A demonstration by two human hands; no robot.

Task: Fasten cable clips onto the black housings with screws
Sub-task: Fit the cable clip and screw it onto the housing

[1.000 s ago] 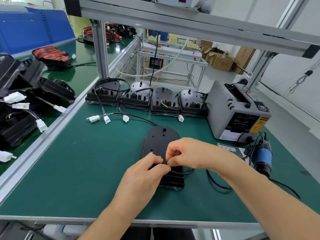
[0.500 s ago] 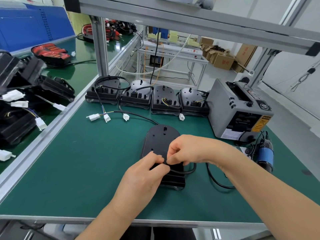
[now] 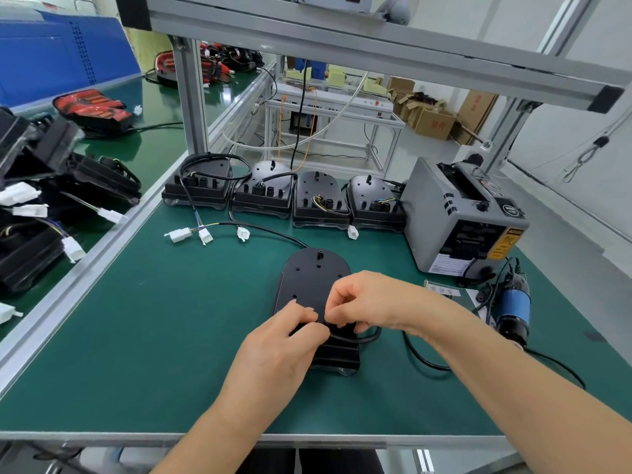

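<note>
On the table (image 3: 136,336), one housing (image 3: 307,275) lies centre front, its cable (image 3: 420,362) trailing right. Behind it lie loose connectors (image 3: 178,234), then a row of four housings (image 3: 318,200). Right of the row stands a tape dispenser (image 3: 455,213), with a screwdriver (image 3: 513,309) lying before it.

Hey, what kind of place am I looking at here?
Most likely a factory assembly workstation: a green-matted bench under an aluminium frame, a row of black housings with wired connectors, plus a grey tape dispenser and a blue electric screwdriver.
</note>
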